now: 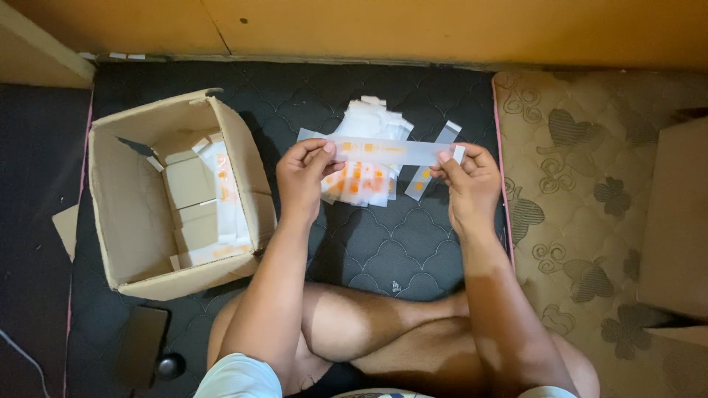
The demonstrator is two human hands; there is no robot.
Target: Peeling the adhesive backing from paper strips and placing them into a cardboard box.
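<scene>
At the left of the frame an open cardboard box (158,199) lies on a dark quilted mat (383,250), with a few white strips printed in orange leaning against its inner wall. Below it, at the lower left, a dark phone (141,345) rests on the mat.

In the middle, the left hand (302,177) pinches one end of a long clear strip (391,152), thumb on top and fingers underneath, closed on it. The strip stretches level across the upper centre, just above a loose pile of similar packets (365,158) on the mat. The right hand (468,177) clamps the other end between thumb and forefinger.

To do this well, it seems best to keep the strip taut and flat between both pinches, gripping only the ends so the printed middle stays uncreased, and to hold it clear of the pile so nothing else gets dragged along.

The person sits cross-legged, bare knees at the bottom centre. To the right of the dark mat lies a beige mattress (590,221) with a floral pattern, and another brown box edge (675,221) shows at the far right. An orange-yellow wall (442,29) runs along the top.
</scene>
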